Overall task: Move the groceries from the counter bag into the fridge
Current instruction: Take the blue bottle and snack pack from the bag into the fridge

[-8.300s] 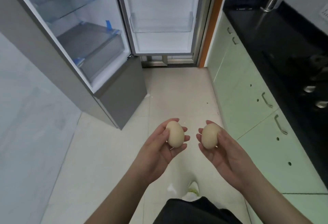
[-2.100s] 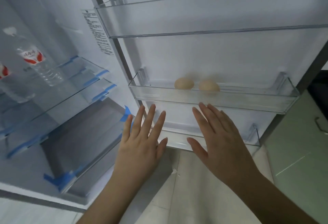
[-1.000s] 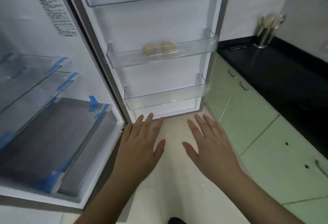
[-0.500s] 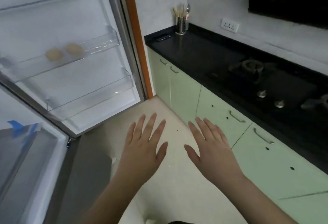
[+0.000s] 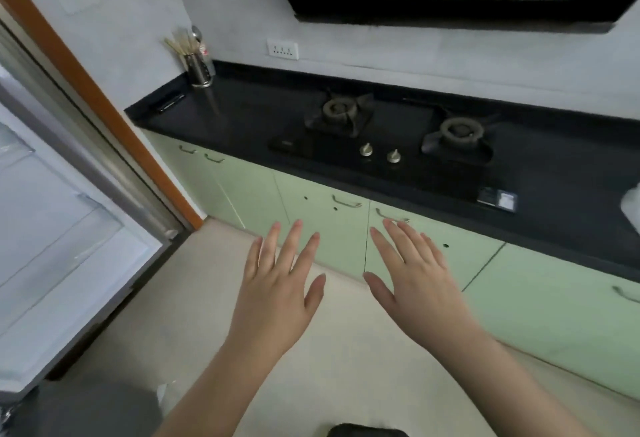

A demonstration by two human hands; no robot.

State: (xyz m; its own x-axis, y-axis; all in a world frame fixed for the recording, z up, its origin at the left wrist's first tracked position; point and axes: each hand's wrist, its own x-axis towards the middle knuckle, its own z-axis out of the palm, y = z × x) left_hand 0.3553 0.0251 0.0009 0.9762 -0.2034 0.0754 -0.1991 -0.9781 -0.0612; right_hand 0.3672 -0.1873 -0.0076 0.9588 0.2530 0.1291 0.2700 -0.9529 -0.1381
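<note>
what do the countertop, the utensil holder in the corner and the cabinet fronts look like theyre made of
Countertop: black polished stone or a stone-like slab, judging by the soft reflection of the holder on it.
Utensil holder: probably brushed or polished metal, grey with bright streaks along its round wall.
Cabinet fronts: pale green flat panels with an even, low-sheen surface, likely laminate or painted board; the handles look like metal.

No words or numbers can be read here. A small sticker sits on the near right corner of the black stove, but its print is too blurry.
</note>
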